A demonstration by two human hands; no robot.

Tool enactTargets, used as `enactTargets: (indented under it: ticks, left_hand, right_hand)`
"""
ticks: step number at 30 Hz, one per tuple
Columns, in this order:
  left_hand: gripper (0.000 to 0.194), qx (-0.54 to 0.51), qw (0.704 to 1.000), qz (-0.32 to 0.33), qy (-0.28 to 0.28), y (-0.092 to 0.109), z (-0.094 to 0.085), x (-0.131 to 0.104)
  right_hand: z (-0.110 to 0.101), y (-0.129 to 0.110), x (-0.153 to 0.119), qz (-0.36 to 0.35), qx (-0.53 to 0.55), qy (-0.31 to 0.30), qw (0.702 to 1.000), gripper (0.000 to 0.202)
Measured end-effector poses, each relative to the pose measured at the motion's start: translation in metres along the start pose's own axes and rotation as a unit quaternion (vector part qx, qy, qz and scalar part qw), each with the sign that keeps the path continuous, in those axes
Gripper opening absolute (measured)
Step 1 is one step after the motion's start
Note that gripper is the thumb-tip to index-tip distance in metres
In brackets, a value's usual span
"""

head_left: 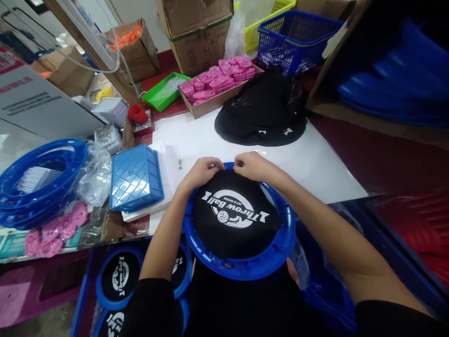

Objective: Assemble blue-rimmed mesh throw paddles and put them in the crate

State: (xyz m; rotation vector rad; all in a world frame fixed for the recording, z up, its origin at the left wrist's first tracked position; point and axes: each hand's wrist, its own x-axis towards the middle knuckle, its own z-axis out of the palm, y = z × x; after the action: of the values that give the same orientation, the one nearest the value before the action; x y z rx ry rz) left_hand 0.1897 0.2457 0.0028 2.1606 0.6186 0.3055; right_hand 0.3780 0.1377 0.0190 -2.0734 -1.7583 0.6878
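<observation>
A blue plastic ring (242,270) leans between the table edge and the person's lap, with a black printed fabric disc (238,238) lying inside it. At the ring's far rim, my left hand (206,171) pinches the fabric edge and rim with bent fingers. My right hand (254,166) is closed on the same rim just to the right, a small gap apart from the left. The fingertips are partly hidden, so any small part between them cannot be made out. Thin coloured wires (224,266) show on the ring's near side.
Black fabric discs (259,112) lie on white paper (319,173). Behind are pink parts (220,77) in a carton and a green tray (164,93). At left are a blue box (135,178) and blue rings (70,187). Finished-looking discs (119,276) sit below the table.
</observation>
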Motion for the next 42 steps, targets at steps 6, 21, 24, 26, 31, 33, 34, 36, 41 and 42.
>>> enactTargets:
  ticks: [6,21,24,26,31,33,34,36,41,42]
  left_hand:
    - [0.030,0.137,0.990,0.032,-0.011,0.009,0.004,-0.006]
    - [0.028,0.211,0.977,-0.006,-0.005,0.034,0.011,-0.046]
    - [0.028,0.202,0.979,-0.002,-0.014,0.028,0.014,-0.037]
    - [0.027,0.203,0.979,-0.007,-0.021,0.027,0.013,-0.030]
    - [0.024,0.221,0.970,-0.077,-0.066,0.042,0.010,-0.011]
    - [0.021,0.244,0.957,-0.120,-0.098,0.053,0.009,-0.002]
    - [0.018,0.256,0.951,-0.135,-0.110,0.058,0.010,0.003]
    - [0.014,0.274,0.943,-0.145,-0.122,0.064,0.010,0.011]
    - [0.010,0.266,0.950,-0.131,-0.102,0.061,0.007,0.006]
    - [0.012,0.260,0.952,-0.129,-0.096,0.057,0.005,0.000]
  right_hand:
    - [-0.008,-0.002,0.004,0.030,-0.010,-0.040,0.999,0.012]
    - [0.025,0.004,-0.053,-0.130,0.013,0.125,0.984,0.022]
    - [0.025,-0.003,-0.037,-0.129,0.024,0.109,0.985,0.018]
    - [0.025,-0.006,-0.031,-0.124,0.030,0.085,0.988,0.016]
    - [0.026,-0.007,-0.029,-0.120,0.001,0.049,0.992,0.018]
    - [0.025,-0.007,-0.031,-0.116,-0.040,0.037,0.992,0.021]
    - [0.024,-0.006,-0.032,-0.114,-0.059,0.032,0.991,0.022]
    - [0.022,-0.005,-0.032,-0.116,-0.087,0.026,0.989,0.025]
    - [0.023,-0.001,-0.051,-0.179,-0.124,0.053,0.974,0.035]
    - [0.024,0.000,-0.060,-0.190,-0.128,0.073,0.971,0.037]
